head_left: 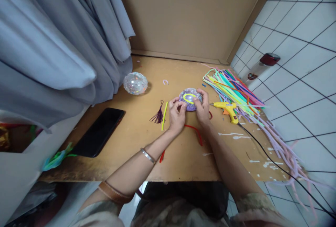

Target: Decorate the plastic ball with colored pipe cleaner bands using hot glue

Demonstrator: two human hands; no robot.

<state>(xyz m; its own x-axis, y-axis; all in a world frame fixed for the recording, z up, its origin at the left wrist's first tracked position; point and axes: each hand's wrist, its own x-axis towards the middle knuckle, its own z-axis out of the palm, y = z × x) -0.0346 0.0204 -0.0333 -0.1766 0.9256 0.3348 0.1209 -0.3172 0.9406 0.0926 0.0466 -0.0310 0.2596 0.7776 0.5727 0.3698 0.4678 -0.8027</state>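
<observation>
Both bare hands meet at a round, purple-coated dome with a clear-looking middle, held just above or on the tan wooden tabletop (its underside is hidden, so which of the two cannot be told). A bright yellow fuzzy loop lies over its upper face, an oval whose long axis runs mostly left to right, between the two grips.

The right hand grasps the dome from its right side, fingers around the edge and thumb pressed at the loop's right end. The left hand pinches at the near left rim, fingertips drawn together — whether anything besides that rim is caught there cannot be made out. The thumb of the right hand is thus the nearer to the loop; the left fingertips sit just outside its left, near side.

Beside the left hand lie a straight yellow fuzzy strip and, beyond it, a dark purple thread tassel. A curved red fuzzy strip passes between the forearms. The yellow glue gun rests to the right, its nozzle pointing toward the right hand — near it.
</observation>
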